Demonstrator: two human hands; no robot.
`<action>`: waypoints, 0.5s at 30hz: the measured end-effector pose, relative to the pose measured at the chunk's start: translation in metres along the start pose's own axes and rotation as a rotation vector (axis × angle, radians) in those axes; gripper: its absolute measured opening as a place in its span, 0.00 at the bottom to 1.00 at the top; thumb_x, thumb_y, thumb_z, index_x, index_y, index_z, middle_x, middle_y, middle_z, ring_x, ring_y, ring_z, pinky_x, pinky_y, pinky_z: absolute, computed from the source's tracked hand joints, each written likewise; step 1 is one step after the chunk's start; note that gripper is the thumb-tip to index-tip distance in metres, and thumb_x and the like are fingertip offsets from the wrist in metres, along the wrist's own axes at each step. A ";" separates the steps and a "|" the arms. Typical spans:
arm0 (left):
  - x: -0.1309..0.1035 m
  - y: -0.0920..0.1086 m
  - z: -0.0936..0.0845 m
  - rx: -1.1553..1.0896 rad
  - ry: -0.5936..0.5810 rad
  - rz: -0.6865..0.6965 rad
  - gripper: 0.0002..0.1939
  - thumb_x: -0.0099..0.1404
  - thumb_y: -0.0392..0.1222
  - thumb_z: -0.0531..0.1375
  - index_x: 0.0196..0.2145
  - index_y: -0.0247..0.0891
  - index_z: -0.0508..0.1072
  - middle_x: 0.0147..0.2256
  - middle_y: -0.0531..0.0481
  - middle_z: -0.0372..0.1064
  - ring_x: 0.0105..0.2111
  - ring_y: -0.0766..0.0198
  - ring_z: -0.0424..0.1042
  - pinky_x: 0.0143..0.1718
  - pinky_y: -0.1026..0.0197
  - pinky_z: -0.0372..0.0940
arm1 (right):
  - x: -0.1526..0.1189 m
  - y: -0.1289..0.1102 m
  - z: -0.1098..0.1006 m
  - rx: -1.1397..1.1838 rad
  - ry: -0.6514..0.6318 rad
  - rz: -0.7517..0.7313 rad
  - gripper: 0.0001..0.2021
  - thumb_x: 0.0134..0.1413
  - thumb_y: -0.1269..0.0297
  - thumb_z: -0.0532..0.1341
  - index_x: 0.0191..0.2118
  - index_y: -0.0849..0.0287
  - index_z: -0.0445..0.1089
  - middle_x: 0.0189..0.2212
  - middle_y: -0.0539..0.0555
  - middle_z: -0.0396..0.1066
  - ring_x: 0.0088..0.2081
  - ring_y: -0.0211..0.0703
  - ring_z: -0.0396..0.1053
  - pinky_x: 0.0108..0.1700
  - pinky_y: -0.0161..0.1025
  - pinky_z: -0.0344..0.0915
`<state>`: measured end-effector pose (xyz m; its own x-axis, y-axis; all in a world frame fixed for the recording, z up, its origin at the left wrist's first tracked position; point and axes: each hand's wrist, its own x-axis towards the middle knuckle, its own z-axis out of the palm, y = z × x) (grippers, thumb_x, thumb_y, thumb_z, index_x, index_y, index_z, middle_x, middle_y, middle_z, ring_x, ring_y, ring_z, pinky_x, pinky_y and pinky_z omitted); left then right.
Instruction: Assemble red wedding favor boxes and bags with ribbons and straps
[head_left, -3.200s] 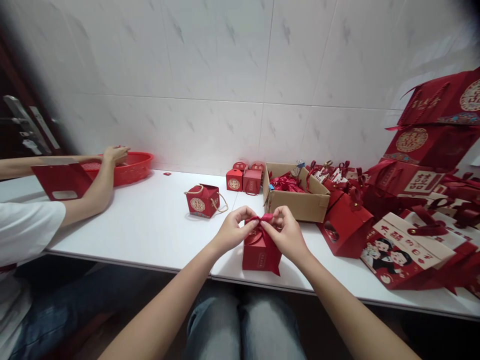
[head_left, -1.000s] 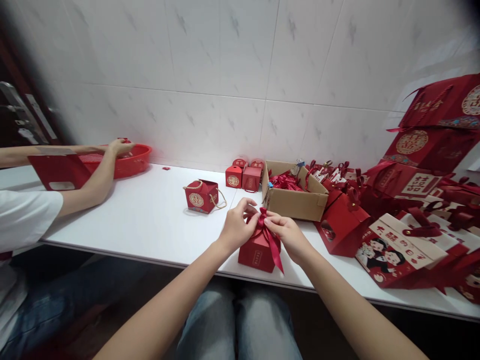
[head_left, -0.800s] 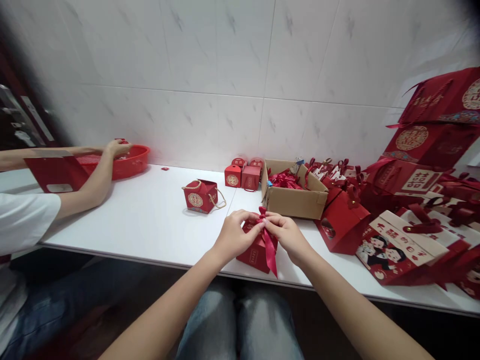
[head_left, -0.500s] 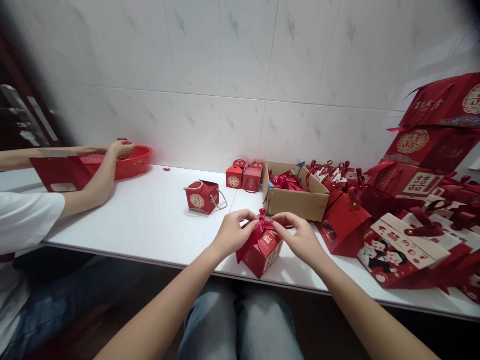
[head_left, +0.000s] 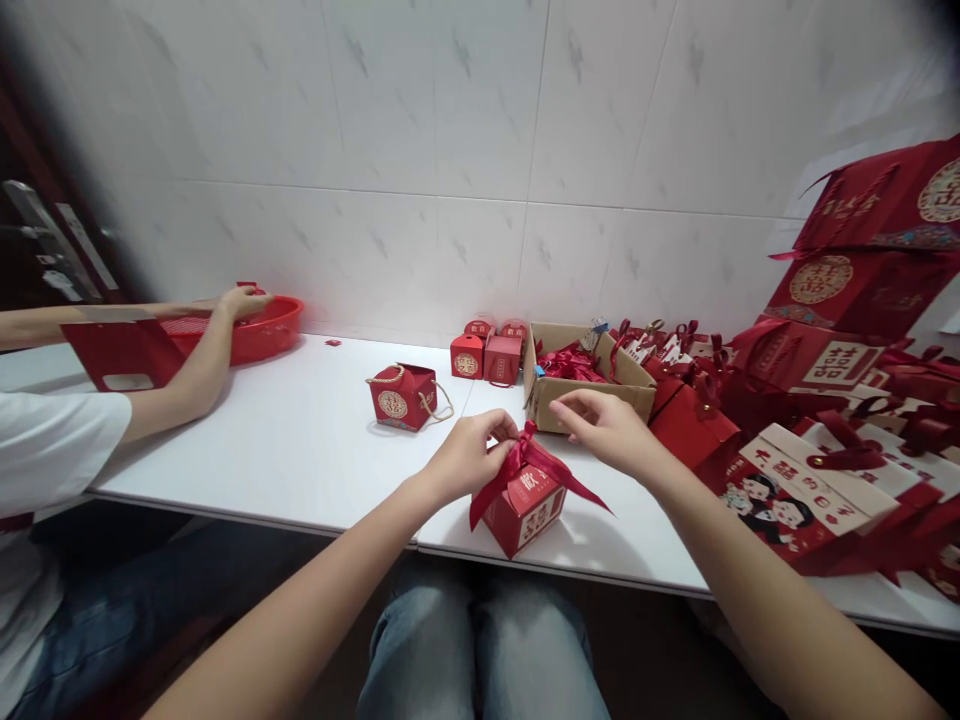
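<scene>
A small red gift box [head_left: 523, 508] with gold and white lettering stands near the table's front edge. Around its top a dark red ribbon [head_left: 551, 462] is tied in a bow, one tail hanging at the left, the other sticking out to the right. My left hand [head_left: 471, 455] pinches the bow from the left side. Raised just right of the box, my right hand [head_left: 606, 428] is off the ribbon, its fingers loosely bent and holding nothing. Behind them, a cardboard box [head_left: 592, 399] contains red ribbons.
A red box with rope handles [head_left: 405, 397] stands at centre left. Small red boxes [head_left: 486, 357] sit by the wall. Gift bags [head_left: 810, 490] and stacked boxes [head_left: 840, 290] crowd the right. At left, another person's hand [head_left: 244, 302] reaches into a red plastic basket [head_left: 274, 330].
My right hand has let go of the ribbon and moved up and right. The ribbon's right tail now shows, stretched out. My left hand stays at the bow.
</scene>
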<state>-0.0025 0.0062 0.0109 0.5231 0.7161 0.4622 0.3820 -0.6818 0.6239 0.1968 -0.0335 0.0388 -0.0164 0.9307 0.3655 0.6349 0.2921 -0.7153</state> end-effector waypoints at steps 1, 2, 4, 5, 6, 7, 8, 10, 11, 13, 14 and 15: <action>0.000 0.000 -0.001 -0.003 -0.007 0.000 0.06 0.56 0.31 0.54 0.30 0.37 0.70 0.31 0.50 0.73 0.32 0.62 0.71 0.39 0.58 0.67 | 0.006 0.000 0.006 0.053 -0.032 0.042 0.14 0.56 0.55 0.58 0.38 0.61 0.71 0.34 0.58 0.73 0.32 0.43 0.71 0.30 0.36 0.66; 0.000 0.001 -0.001 -0.001 -0.011 -0.001 0.06 0.56 0.31 0.54 0.30 0.37 0.69 0.30 0.50 0.72 0.32 0.62 0.71 0.39 0.58 0.67 | 0.012 0.000 0.013 0.110 -0.066 0.088 0.15 0.56 0.55 0.58 0.40 0.62 0.70 0.35 0.58 0.73 0.30 0.42 0.71 0.29 0.35 0.65; 0.000 0.001 -0.002 0.011 -0.018 0.004 0.06 0.56 0.31 0.54 0.30 0.38 0.69 0.30 0.51 0.72 0.32 0.62 0.71 0.40 0.58 0.67 | 0.018 0.002 0.023 0.207 -0.121 0.163 0.15 0.55 0.57 0.59 0.44 0.63 0.67 0.35 0.58 0.72 0.27 0.39 0.70 0.27 0.34 0.65; 0.000 0.000 -0.002 0.017 -0.019 0.009 0.06 0.56 0.31 0.54 0.30 0.38 0.69 0.30 0.51 0.72 0.32 0.62 0.71 0.40 0.58 0.67 | 0.019 0.003 0.027 0.236 -0.143 0.179 0.15 0.54 0.59 0.60 0.45 0.62 0.66 0.33 0.57 0.72 0.25 0.37 0.69 0.26 0.33 0.64; 0.000 0.000 -0.003 0.022 -0.016 0.012 0.06 0.57 0.32 0.54 0.31 0.38 0.69 0.31 0.51 0.72 0.33 0.62 0.71 0.40 0.58 0.67 | 0.019 0.004 0.029 0.257 -0.163 0.178 0.15 0.53 0.61 0.61 0.45 0.62 0.65 0.31 0.55 0.71 0.25 0.37 0.68 0.25 0.32 0.63; 0.000 -0.001 -0.003 0.026 -0.011 0.014 0.05 0.57 0.33 0.54 0.32 0.38 0.68 0.31 0.50 0.72 0.33 0.62 0.71 0.39 0.58 0.67 | 0.018 0.005 0.030 0.276 -0.181 0.163 0.15 0.52 0.62 0.61 0.45 0.63 0.65 0.28 0.52 0.70 0.24 0.36 0.67 0.25 0.32 0.62; 0.000 -0.001 -0.004 0.029 -0.004 0.014 0.05 0.57 0.33 0.54 0.33 0.38 0.68 0.32 0.50 0.72 0.33 0.62 0.71 0.39 0.58 0.67 | 0.016 0.006 0.030 0.296 -0.192 0.144 0.15 0.51 0.64 0.61 0.44 0.63 0.65 0.25 0.50 0.69 0.24 0.36 0.66 0.25 0.31 0.61; -0.001 -0.002 -0.006 0.047 0.005 0.010 0.06 0.58 0.34 0.55 0.35 0.39 0.67 0.32 0.49 0.71 0.33 0.61 0.71 0.37 0.58 0.67 | 0.012 0.010 0.028 0.350 -0.194 0.097 0.14 0.50 0.64 0.61 0.42 0.63 0.64 0.24 0.49 0.67 0.24 0.36 0.65 0.26 0.32 0.61; -0.001 -0.002 -0.006 0.067 0.009 0.009 0.07 0.58 0.34 0.55 0.35 0.39 0.67 0.32 0.49 0.71 0.33 0.61 0.71 0.37 0.58 0.67 | 0.009 0.011 0.028 0.371 -0.191 0.068 0.13 0.49 0.63 0.61 0.41 0.63 0.64 0.24 0.49 0.67 0.25 0.36 0.65 0.27 0.32 0.62; -0.002 -0.002 -0.008 0.127 0.012 0.013 0.07 0.57 0.33 0.54 0.35 0.39 0.67 0.31 0.50 0.71 0.32 0.61 0.71 0.35 0.59 0.66 | 0.004 0.015 0.027 0.350 -0.185 -0.004 0.11 0.50 0.62 0.61 0.38 0.62 0.65 0.25 0.49 0.67 0.27 0.37 0.66 0.29 0.34 0.62; -0.002 -0.002 -0.008 0.163 0.014 0.017 0.08 0.57 0.32 0.54 0.35 0.39 0.67 0.31 0.50 0.71 0.32 0.61 0.71 0.35 0.59 0.65 | 0.001 0.016 0.027 0.317 -0.186 -0.043 0.09 0.51 0.62 0.60 0.37 0.61 0.65 0.26 0.50 0.68 0.28 0.38 0.66 0.30 0.34 0.63; -0.003 -0.002 -0.009 0.197 0.017 0.019 0.08 0.57 0.32 0.54 0.35 0.39 0.67 0.31 0.50 0.71 0.31 0.61 0.71 0.34 0.60 0.65 | -0.001 0.018 0.027 0.278 -0.185 -0.084 0.08 0.52 0.62 0.59 0.35 0.61 0.66 0.26 0.50 0.69 0.29 0.39 0.67 0.32 0.35 0.63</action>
<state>-0.0114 0.0066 0.0140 0.5197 0.7039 0.4841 0.5148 -0.7103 0.4801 0.1873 -0.0238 0.0098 -0.2161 0.9175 0.3338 0.3913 0.3946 -0.8313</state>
